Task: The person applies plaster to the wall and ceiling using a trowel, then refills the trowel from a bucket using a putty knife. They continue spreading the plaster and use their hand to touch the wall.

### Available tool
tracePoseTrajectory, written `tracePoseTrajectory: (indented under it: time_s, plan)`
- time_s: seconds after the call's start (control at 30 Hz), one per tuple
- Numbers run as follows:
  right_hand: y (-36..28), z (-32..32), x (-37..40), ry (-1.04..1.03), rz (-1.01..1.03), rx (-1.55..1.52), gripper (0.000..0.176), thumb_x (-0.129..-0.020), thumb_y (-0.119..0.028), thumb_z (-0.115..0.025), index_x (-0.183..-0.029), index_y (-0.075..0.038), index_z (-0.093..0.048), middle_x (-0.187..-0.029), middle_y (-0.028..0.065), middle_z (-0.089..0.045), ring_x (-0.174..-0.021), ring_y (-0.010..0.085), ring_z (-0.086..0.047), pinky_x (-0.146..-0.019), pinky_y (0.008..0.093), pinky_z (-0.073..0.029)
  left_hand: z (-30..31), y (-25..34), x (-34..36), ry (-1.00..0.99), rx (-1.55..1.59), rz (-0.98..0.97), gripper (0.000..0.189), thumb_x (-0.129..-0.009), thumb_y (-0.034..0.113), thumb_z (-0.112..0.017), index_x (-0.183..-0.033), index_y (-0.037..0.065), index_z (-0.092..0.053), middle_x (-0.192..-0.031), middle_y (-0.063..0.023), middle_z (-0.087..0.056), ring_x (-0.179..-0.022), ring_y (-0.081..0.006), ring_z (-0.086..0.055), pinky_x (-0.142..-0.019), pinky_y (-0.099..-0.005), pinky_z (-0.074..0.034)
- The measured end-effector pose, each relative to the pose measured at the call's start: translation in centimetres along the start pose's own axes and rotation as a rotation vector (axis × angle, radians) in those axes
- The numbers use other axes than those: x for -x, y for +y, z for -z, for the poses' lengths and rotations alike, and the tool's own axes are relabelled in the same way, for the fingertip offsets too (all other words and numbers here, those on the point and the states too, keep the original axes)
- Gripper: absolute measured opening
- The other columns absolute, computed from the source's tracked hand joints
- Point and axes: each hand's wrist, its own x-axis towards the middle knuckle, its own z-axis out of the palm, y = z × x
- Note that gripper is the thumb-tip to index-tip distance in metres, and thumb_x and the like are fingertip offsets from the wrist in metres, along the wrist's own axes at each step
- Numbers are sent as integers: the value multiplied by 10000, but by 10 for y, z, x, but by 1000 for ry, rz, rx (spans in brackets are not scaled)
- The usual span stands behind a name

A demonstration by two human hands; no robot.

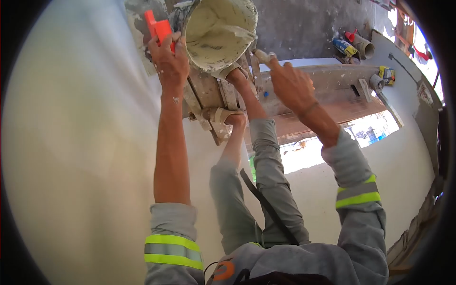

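My left hand (170, 64) is closed on a bright orange-red plastic tool (160, 28), held beside the bucket; its exact kind does not show. A bucket (179, 18) with a smeared rim stands at the top, its mouth facing me, with pale wall putty (213, 40) coating its inside. To the right of the bucket, my right hand (292, 85) grips a putty-smeared tool with a pale handle (262, 57). The kind of that tool cannot be made out. Small white flecks dot my left wrist and fingers.
My sandalled feet (223, 115) stand on narrow wooden planks (192, 97) below the bucket. A pale wall (80, 142) rises close on the left. On the right, a ledge (327, 78) holds a can (376, 83) and a yellow package (387, 74). A blue-yellow can (344, 47) lies farther back.
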Motion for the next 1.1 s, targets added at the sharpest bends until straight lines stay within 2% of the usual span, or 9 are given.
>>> tracePoseTrajectory:
  time_s: [0.17, 0.33, 0.43, 0.63, 0.73, 0.83, 0.93, 1.03, 1.1]
  plan:
    - [8, 37, -13, 210, 129, -59, 347, -910, -120, -494, -1251, -57, -486, -912, 186, -614, -717, 379, -670, -604, 475, -540, -6, 17, -31, -62, 14, -29, 207, -874, 245, -682, -1004, 85, -696, -1155, -182, -506, -1026, -367, -548, -881, -423, -469]
    - [43, 14, -74, 332, 309, 26, 379, -909, -127, -573, -1272, -85, -475, -922, 144, -588, -694, 378, -643, -586, 469, -537, -25, -15, -70, -87, -87, -318, 321, -867, 279, -680, -1157, 142, -661, -1177, -169, -530, -1023, -319, -564, -893, -393, -467]
    - [66, -3, -77, 295, 379, 64, 323, -900, -109, -518, -1222, -86, -505, -917, 156, -613, -693, 354, -669, -601, 471, -555, -8, 58, -56, -114, 461, -31, 681, -823, -14, -623, -1454, 35, -371, -1323, -216, -446, -1206, -329, -448, -1018, -413, -387]
    - [82, 1, -46, 256, 384, 125, 336, -898, -135, -592, -1222, -91, -513, -934, 114, -585, -696, 340, -660, -621, 438, -557, -21, 50, -51, -128, 45, -293, 702, -784, -79, -604, -1439, 0, -363, -1328, -201, -444, -1174, -321, -459, -986, -347, -397]
    - [45, 26, -18, 325, 164, 75, 311, -912, -179, -608, -1191, -74, -518, -896, 139, -612, -693, 341, -658, -633, 443, -541, -34, 71, -52, -92, 301, -364, 641, -790, -51, -620, -1397, -16, -418, -1296, -194, -464, -1166, -341, -463, -956, -360, -406]
    - [8, 41, -30, 266, 34, 103, 177, -905, -99, -520, -1039, -4, -586, -881, 101, -638, -857, 235, -659, -749, 339, -536, -48, 93, -42, -61, 166, -374, 587, -803, -42, -616, -1367, -11, -456, -1306, -199, -469, -1176, -358, -463, -952, -374, -405]
    - [8, 16, -48, 276, 103, 250, 215, -835, -101, -542, -1031, -31, -597, -865, 111, -630, -809, 271, -669, -695, 333, -546, -59, 104, -41, -131, 78, -355, 525, -816, -49, -599, -1328, -2, -488, -1299, -215, -475, -1216, -370, -440, -963, -388, -404]
    - [27, -7, -53, 222, 387, 545, 213, -850, -105, -534, -1036, -38, -613, -877, 126, -638, -758, 302, -671, -689, 372, -552, -63, 100, -30, -126, -5, -389, 460, -820, -45, -601, -1270, 8, -519, -1280, -218, -481, -1189, -379, -454, -954, -398, -411]
    - [40, -11, -50, 208, 257, 192, 231, -845, -115, -542, -1047, -35, -620, -887, 123, -642, -803, 299, -665, -710, 381, -550, -60, 97, -25, -124, -24, -418, 424, -823, -40, -604, -1238, 11, -533, -1270, -218, -484, -1173, -382, -461, -949, -405, -414]
